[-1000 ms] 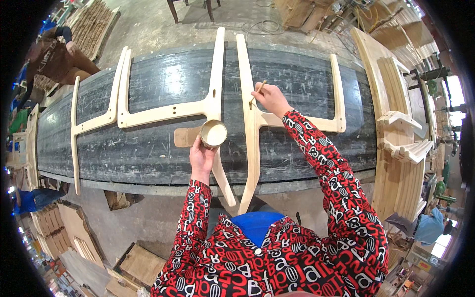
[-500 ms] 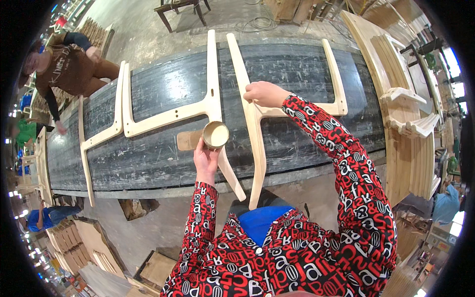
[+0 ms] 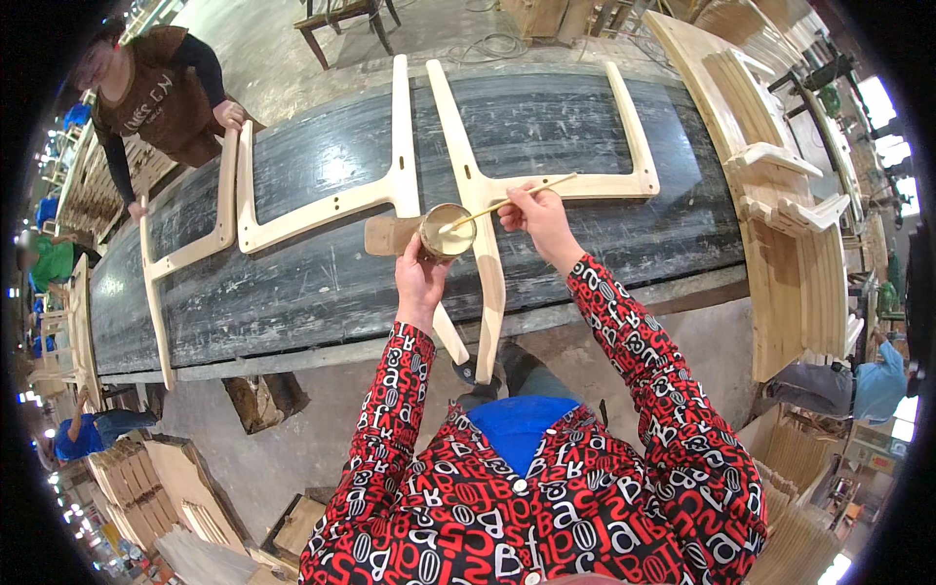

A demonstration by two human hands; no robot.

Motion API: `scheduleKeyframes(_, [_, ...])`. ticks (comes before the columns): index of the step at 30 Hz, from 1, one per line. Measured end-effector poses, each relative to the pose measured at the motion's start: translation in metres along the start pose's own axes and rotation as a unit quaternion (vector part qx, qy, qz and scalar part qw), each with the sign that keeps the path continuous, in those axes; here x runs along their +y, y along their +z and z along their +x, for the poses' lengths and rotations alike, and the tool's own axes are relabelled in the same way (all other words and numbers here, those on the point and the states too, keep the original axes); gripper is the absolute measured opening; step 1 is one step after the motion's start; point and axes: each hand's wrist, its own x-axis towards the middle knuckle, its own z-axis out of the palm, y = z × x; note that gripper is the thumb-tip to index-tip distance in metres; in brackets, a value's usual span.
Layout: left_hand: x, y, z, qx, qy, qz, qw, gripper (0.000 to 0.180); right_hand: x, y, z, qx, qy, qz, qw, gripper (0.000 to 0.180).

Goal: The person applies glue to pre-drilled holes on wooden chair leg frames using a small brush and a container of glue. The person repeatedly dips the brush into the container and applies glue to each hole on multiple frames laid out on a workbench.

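My left hand (image 3: 419,285) is closed around a small round can (image 3: 430,230) with cream-coloured liquid in it, tilted so its mouth faces me. A flat brown wooden piece (image 3: 386,236) sticks out to the left behind the can; whether it is joined to it I cannot tell. Between the fingers of my right hand (image 3: 541,224) is a thin wooden stick (image 3: 546,186), its lower end inside the can. Just beneath my hands lies a pale wooden chair-side frame (image 3: 490,292), with a slot in its post. A similar frame (image 3: 401,146) lies to its left.
A dark, scratched worktable (image 3: 585,239) carries the frames. At the far left a co-worker (image 3: 161,97) grips another frame (image 3: 227,185) with both hands. On the right stand wooden boards (image 3: 731,175) with stacked parts (image 3: 795,210). A dark stool (image 3: 336,21) stands beyond the table.
My right hand has moved from the right frame's post toward the can, and the stick now shows, dipped in it. The co-worker has leaned in and taken hold of the left frame.
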Motion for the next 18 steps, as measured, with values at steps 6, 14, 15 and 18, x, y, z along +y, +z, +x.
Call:
scheduleKeyframes(6, [-0.028, 0.017, 0.005, 0.004, 0.010, -0.016, 1.000, 0.028, -0.001, -0.053, -0.009, -0.016, 0.092, 0.192, 0.977, 0.005])
scheduleKeyframes(14, [-0.102, 0.065, 0.046, 0.005, 0.013, -0.034, 0.999, 0.034, -0.006, -0.125, 0.022, 0.055, 0.155, 0.182, 0.969, 0.013])
scheduleKeyframes(15, [-0.109, 0.068, 0.052, 0.006, 0.020, -0.029, 0.999, 0.034, -0.010, -0.132, 0.028, 0.065, 0.137, 0.175, 0.973, 0.014])
scheduleKeyframes(18, [-0.124, 0.060, 0.062, 0.023, 0.035, -0.031, 0.999, 0.035, -0.035, -0.148, 0.048, 0.034, 0.010, 0.107, 0.994, 0.015])
